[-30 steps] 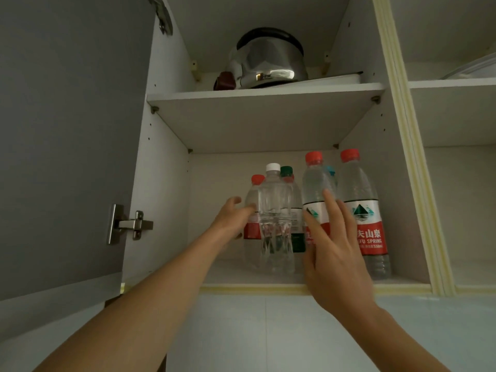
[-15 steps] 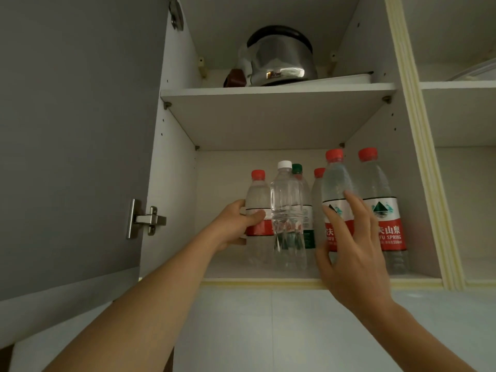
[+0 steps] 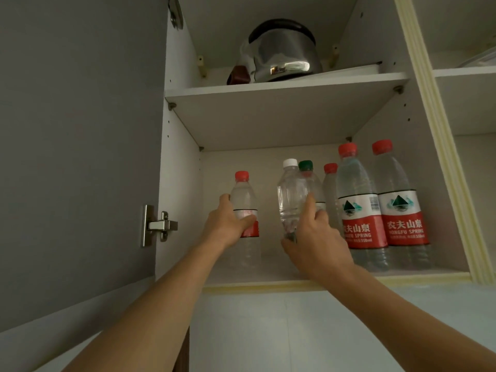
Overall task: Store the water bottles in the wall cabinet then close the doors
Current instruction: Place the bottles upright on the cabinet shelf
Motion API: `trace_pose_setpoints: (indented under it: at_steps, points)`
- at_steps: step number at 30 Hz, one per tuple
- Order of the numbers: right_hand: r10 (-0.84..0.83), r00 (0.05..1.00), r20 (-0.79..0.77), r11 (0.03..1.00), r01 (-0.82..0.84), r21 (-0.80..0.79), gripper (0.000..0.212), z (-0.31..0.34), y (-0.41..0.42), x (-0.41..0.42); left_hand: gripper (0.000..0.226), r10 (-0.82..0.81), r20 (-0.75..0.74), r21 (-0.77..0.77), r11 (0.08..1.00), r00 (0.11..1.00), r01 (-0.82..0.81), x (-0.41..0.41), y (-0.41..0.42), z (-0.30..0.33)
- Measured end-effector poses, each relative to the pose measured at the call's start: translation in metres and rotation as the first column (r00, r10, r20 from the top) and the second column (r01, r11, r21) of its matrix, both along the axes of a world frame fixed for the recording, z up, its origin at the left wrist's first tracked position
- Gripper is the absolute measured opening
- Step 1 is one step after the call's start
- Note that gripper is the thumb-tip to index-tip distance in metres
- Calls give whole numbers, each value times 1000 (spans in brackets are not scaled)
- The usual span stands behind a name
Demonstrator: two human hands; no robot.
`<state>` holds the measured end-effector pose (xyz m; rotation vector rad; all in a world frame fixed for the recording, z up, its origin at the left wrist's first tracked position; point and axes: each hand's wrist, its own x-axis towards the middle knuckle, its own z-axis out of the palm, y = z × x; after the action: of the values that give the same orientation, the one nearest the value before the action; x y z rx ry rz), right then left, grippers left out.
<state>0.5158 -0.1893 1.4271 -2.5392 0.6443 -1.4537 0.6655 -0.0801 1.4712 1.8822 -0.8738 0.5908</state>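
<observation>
White cabinet walls [image 3: 179, 183] frame two shelves, with the grey door [image 3: 80, 157] swung open on the left, its hinge [image 3: 158, 225] showing at the cabinet's edge. On the upper shelf [image 3: 281, 88] sits a shiny steel kettle [image 3: 281, 55] with a dark brown piece beside it.

Six water bottles stand or are held on the lower shelf [image 3: 268, 275]. The left hand [image 3: 226, 224] grips a small red-capped bottle [image 3: 245, 210], thumb across its label and fingers behind it; this bottle stands upright toward the left, apart from the others. Bare shelf lies between it and the left wall, and a gap of bare shelf also separates it from the middle group.

The right hand [image 3: 314, 237] is clamped round the lower part of a clear white-capped bottle [image 3: 291, 194], which tilts slightly left; whether its base touches the shelf cannot be told, as the hand hides it. Just behind it stand a green-capped bottle [image 3: 308, 178] and another red-capped bottle [image 3: 330, 189] further back.

Two tall red-labelled bottles fill the right side: one [image 3: 359, 210] just beside the right hand, the other [image 3: 402, 210] touching it and near the right cabinet wall. Both stand close to the front lip [image 3: 402, 277] of the shelf. A further open compartment [image 3: 472, 103] shows beyond the pale divider on the right.
</observation>
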Motion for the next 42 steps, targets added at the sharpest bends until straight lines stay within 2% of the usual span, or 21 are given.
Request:
trace_pose_setpoints:
  at_steps: [2, 4, 6, 8, 13, 16, 21, 24, 29, 33, 37, 40, 42]
  points:
    - [64, 998, -9, 997, -64, 41, 99, 5, 3, 12, 86, 29, 23, 6, 1000, 999, -29, 12, 2, -1]
    - [210, 977, -22, 973, -207, 105, 99, 11, 2, 24, 100, 31, 16, -1, 1000, 999, -31, 22, 5, -3]
    - [328, 940, -88, 935, -311, 168, 98, 18, -3, 34, 99, 17, -5, -34, 999, 1000, -18, 31, 7, -5]
    - [397, 904, -156, 906, -358, 227, 97, 26, -11, 44, 87, 17, -29, -78, 997, 999, -19, 41, 8, -7]
    - [438, 862, -257, 870, -333, 363, 80, 51, -27, 70, 70, 76, -20, -104, 992, 997, -78, 54, 5, -5]
    - [435, 836, -333, 858, -274, 434, 80, 66, -26, 82, 63, 78, -1, -138, 987, 997, -78, 55, 2, -6]
    - [513, 752, -413, 811, -266, 522, 63, 82, -27, 102, 71, 97, 30, -163, 982, 995, -91, 56, 1, -12]
    - [552, 746, -373, 773, -289, 564, 57, 79, -34, 114, 80, 109, 53, -151, 984, 993, -100, 58, 0, -13]
    - [579, 755, -307, 753, -352, 556, 63, 74, -42, 122, 98, 208, 90, -43, 978, 974, -205, 61, 1, -10]
    - [609, 727, -316, 745, -389, 542, 70, 71, -47, 121, 114, 156, 74, 14, 987, 985, -158, 55, 6, -11]
    - [618, 719, -317, 745, -408, 527, 72, 68, -49, 124, 136, 125, 148, 120, 982, 981, -144, 48, 12, -6]
    - [588, 729, -351, 782, -402, 476, 72, 67, -51, 129, 136, 99, 147, 258, 957, 984, -135, 45, 12, 10]
    - [563, 734, -379, 810, -402, 426, 74, 68, -53, 131, 130, 119, 163, 381, 908, 980, -173, 45, 9, 23]
